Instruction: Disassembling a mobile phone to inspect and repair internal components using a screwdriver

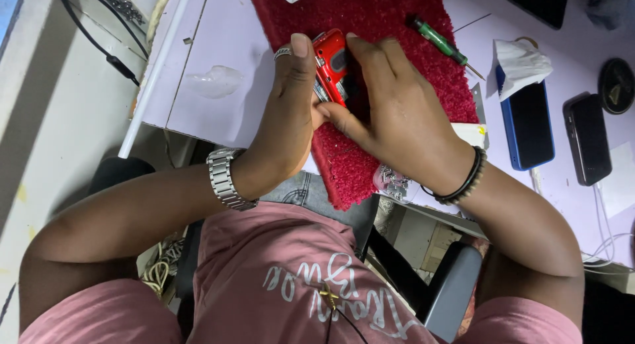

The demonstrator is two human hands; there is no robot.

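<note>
Left hand (289,112): grip pressed on the red phone (331,65).
Right hand (390,109): grip pinching the phone's other side.
Underneath: red mat (383,26).

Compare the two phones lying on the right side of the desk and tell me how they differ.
The blue-cased phone has a bright blue edge; the black phone is dark all over. The blue-cased phone has a crumpled white tissue over its top end; the black phone is uncovered. The blue-cased phone lies nearer the red mat. Both lie flat on the desk, screens dark, untouched by either hand.
</note>
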